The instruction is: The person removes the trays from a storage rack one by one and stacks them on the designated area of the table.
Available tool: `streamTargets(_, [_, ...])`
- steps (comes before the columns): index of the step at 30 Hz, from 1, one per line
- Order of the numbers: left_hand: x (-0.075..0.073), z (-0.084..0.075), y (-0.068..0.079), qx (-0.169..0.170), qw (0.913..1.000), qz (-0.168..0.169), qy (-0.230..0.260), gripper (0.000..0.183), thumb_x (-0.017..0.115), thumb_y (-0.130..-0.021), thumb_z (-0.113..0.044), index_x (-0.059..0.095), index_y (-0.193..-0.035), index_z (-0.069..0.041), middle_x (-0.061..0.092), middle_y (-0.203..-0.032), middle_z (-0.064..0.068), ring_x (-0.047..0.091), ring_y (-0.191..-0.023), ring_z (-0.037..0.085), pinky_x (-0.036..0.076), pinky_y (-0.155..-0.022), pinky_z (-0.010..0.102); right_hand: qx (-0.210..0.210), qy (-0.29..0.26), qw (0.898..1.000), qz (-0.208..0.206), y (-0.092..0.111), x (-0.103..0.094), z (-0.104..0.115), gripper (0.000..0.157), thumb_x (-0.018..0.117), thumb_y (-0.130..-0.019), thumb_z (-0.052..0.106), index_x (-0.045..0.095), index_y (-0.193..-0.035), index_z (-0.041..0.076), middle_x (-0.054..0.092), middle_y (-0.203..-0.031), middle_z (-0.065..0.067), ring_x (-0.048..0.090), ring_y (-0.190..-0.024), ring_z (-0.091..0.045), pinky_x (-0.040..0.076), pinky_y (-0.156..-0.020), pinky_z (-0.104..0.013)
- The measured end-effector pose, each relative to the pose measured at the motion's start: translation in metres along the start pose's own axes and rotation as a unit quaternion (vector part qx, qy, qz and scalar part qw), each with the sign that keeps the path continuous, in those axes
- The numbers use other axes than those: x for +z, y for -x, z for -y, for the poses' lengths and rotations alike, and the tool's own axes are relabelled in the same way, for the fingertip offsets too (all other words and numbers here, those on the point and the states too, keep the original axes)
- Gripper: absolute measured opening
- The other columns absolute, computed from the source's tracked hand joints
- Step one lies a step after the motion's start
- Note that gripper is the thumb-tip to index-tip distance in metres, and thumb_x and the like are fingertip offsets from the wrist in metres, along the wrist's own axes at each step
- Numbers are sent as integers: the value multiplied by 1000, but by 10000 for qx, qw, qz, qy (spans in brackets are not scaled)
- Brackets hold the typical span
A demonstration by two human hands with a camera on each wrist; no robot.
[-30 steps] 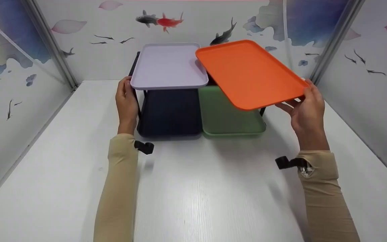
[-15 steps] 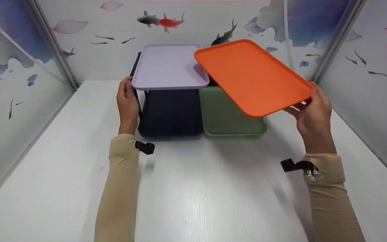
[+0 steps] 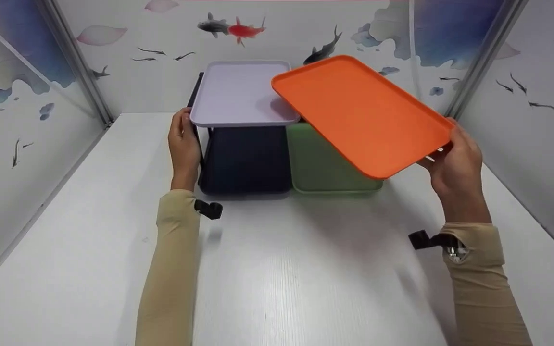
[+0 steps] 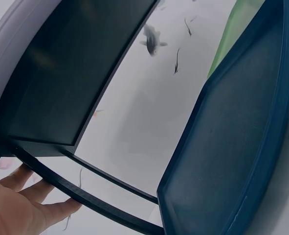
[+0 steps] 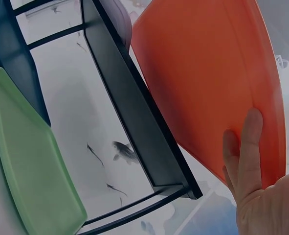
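Note:
In the head view, my right hand (image 3: pixel 460 168) grips the near right corner of an orange tray (image 3: pixel 363 115), thumb above the rim and fingers flat against the underside (image 5: pixel 244 152). The tray is held slanted in the air, its far left corner overlapping a lavender tray (image 3: pixel 243 91) in that view. The lavender tray lies on the upper left of a black two-tier rack (image 4: pixel 85 68). My left hand (image 3: pixel 184 146) holds the rack's left side at the upper corner, its fingers behind the side bar. Below are a dark blue tray (image 3: pixel 245 161) and a green tray (image 3: pixel 337 166).
The rack stands toward the back of a white table (image 3: pixel 277 269). Printed panels with fish (image 3: pixel 245 31) enclose the back and both sides, joined by metal posts (image 3: pixel 486 62). In the right wrist view, the orange tray is beside the upper shelf (image 5: pixel 129 112).
My right hand has moved right and nearer to me, and the orange tray's near corner has come forward and lower in view. My left hand keeps its hold on the rack.

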State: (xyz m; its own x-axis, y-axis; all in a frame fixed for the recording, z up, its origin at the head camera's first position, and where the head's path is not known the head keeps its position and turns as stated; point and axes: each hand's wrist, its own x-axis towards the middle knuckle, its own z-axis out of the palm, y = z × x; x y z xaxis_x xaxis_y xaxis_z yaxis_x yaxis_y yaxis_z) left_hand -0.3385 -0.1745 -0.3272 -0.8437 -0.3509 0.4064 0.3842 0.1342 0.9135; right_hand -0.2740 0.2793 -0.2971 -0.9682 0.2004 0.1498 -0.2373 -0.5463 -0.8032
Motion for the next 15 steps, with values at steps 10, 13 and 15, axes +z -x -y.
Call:
streamTargets(10, [-1, -2, 3, 85, 10000, 13, 24, 39, 37, -114, -23, 51, -142, 0, 53, -148, 14, 42, -145, 21, 32, -120, 29, 206, 46, 9997, -120, 5, -4, 3, 41, 56, -107, 30, 47, -141, 11, 49, -141, -9, 59, -116, -23, 60, -81, -35])
streamTargets(13, [-1, -1, 2, 47, 10000, 15, -35, 40, 37, -114, -23, 50, -143, -1, 52, -149, 14, 41, -146, 21, 32, -120, 29, 224, 47, 9997, -101, 7, -6, 4, 42, 53, -107, 30, 44, -144, 12, 46, -144, -7, 55, -122, -23, 60, -84, -34])
streamTargets(15, [0, 1, 1, 43, 10000, 1, -11, 40, 36, -114, -23, 50, -143, 0, 52, -149, 15, 42, -145, 22, 32, -120, 30, 228, 62, 9997, -59, 8, -7, 5, 43, 52, -108, 31, 41, -145, 12, 44, -145, -6, 52, -126, -22, 59, -87, -33])
